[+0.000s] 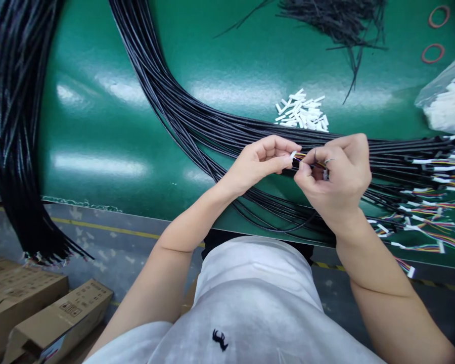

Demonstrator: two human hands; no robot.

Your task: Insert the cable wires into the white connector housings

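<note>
My left hand [263,162] pinches a small white connector [293,154] between thumb and fingertips. Short coloured wires [299,156] run from it toward my right hand [335,174], whose fingers are closed on the wires right beside the connector. A thin dark loop [315,153] shows at the right fingers; whether it is a tie cannot be made out. Under both hands lies a bundle of black cables [227,121], many ending at the right in coloured wires [436,235] with white connectors.
Behind the hands, a pile of small white tubes [303,111] lies on the green table [98,126]. Farther back are thin black strips [337,17]. Two reddish rings [433,53] and a clear bag of white pieces [449,103] sit right. More black cables [18,126] hang left, above cardboard boxes [60,318].
</note>
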